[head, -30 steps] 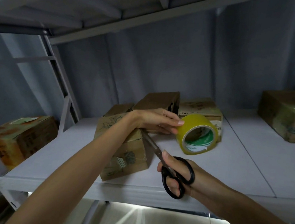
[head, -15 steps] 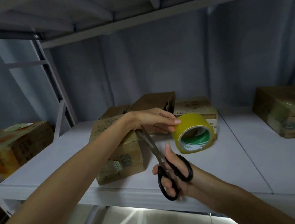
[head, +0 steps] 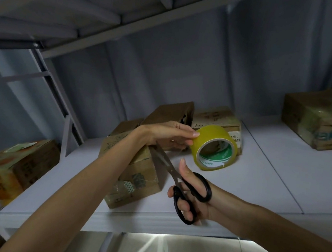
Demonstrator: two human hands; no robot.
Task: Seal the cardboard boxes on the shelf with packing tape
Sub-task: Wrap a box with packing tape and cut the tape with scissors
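Left hand point(head: 168, 134) pinches the tape roll point(head: 215, 148); right hand point(head: 190, 197) grips scissors point(head: 177, 181), blades below left fingertips, over the front box point(head: 134, 176). Cut pending; 2 rear boxes appear unsealed.

my left hand point(head: 166, 133) holds a yellow tape roll point(head: 214, 147) over a cardboard box point(head: 135, 172) on the shelf point(head: 258, 178); my right hand point(head: 191, 197) grips black scissors point(head: 183, 187).

Five cardboard boxes point(head: 134, 176); one tape roll point(head: 213, 146); one pair of scissors point(head: 183, 188); two hands point(head: 168, 133).
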